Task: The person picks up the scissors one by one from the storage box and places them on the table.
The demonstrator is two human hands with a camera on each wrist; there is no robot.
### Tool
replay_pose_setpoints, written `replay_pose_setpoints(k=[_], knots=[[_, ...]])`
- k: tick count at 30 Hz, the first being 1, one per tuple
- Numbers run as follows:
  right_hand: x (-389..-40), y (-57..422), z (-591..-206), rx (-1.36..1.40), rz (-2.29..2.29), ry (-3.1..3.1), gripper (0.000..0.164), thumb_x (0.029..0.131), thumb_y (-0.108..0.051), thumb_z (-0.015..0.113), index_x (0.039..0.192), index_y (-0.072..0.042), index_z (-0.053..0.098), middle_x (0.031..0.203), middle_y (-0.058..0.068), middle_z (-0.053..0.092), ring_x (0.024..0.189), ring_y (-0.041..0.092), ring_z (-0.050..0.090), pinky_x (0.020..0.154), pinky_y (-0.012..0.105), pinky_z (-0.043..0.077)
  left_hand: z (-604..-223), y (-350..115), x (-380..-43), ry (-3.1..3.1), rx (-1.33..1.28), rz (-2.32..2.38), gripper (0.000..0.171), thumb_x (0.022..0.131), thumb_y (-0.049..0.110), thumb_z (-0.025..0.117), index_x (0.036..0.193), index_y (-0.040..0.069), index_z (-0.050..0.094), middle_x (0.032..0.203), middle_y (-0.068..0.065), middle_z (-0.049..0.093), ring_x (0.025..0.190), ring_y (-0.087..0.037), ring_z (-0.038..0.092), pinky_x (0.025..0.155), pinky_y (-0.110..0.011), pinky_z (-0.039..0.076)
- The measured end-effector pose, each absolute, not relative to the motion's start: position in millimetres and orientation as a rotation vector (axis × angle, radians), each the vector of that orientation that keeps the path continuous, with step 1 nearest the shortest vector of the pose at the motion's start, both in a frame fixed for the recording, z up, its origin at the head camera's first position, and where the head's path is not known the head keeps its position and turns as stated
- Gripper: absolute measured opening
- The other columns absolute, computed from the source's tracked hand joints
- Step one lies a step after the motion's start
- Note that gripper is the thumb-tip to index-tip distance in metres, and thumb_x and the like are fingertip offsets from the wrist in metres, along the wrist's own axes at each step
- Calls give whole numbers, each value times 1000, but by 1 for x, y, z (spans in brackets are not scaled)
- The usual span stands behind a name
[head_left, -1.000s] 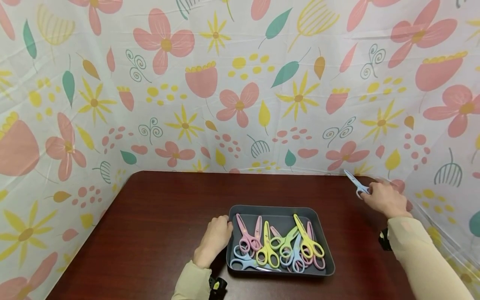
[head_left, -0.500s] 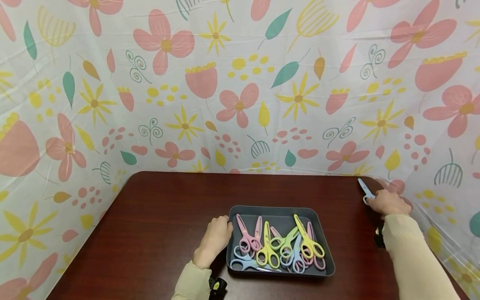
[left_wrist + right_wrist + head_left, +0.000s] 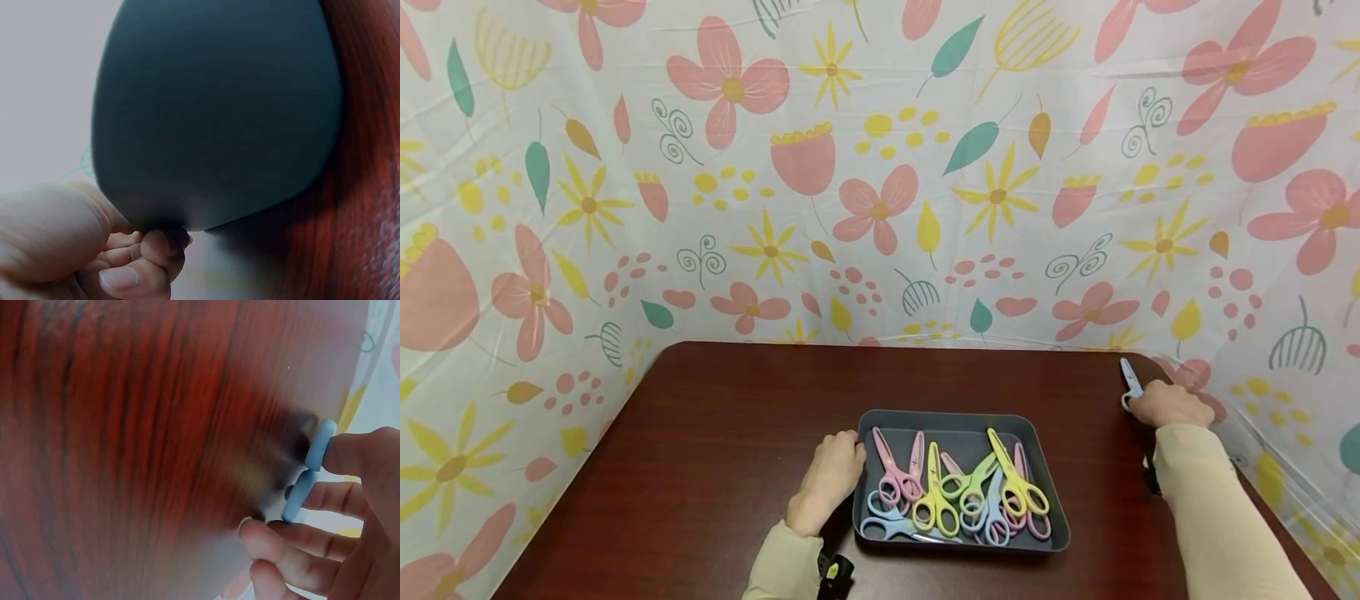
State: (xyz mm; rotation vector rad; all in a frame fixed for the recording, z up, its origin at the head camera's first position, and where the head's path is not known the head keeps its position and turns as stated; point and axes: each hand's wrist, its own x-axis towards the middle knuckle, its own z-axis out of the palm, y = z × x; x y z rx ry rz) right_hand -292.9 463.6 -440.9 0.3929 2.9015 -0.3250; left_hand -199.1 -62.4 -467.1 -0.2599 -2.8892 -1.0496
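Observation:
At the table's far right corner, my right hand pinches a pair of light blue scissors by the handles, blades toward the back edge. In the right wrist view the blue handle loops sit edge-on between thumb and fingers, close to the tabletop; whether they touch it I cannot tell. My left hand grips the left rim of a dark grey tray. From the left wrist, the tray's outer wall fills the view and curled fingers meet its edge. Several pink, yellow, green and blue scissors lie in the tray.
A dark red-brown wooden table carries the tray near its front middle. Behind and along both sides hangs a white sheet with a flower pattern, close to the table's back edge.
The right hand has brought the blue scissors down and slightly right toward the table's far corner, and the blades now point more straight back. The left hand and tray have not moved.

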Motion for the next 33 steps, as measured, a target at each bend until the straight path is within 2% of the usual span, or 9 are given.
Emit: replay_pose_setpoints(k=[8,16,33], knots=[[-296,468,-448,390,-291,2885,67,92,-45,53,115,19,53,110,47,47,87,57,54,66,65,40,-466,-62,-198,-2902,-251,-1064,12,95,5,56,86,0,63,61,-3,49,51,-17,49,49,-32,41],[-296,470,-454,394,-278,2953,63,92,-41,53,114,17,53,108,47,48,85,58,54,61,65,41,-468,-62,-199,-2891,-253,-1040,12,93,5,57,85,0,63,62,-4,51,54,-18,51,50,-34,42],[-287,470,-428,323,-250,2995,72,96,-55,42,112,13,59,114,47,46,90,63,50,60,66,42,-468,-62,-198,-2883,-264,-1033,11,93,4,57,89,-2,65,62,-4,52,55,-19,51,52,-35,42]])
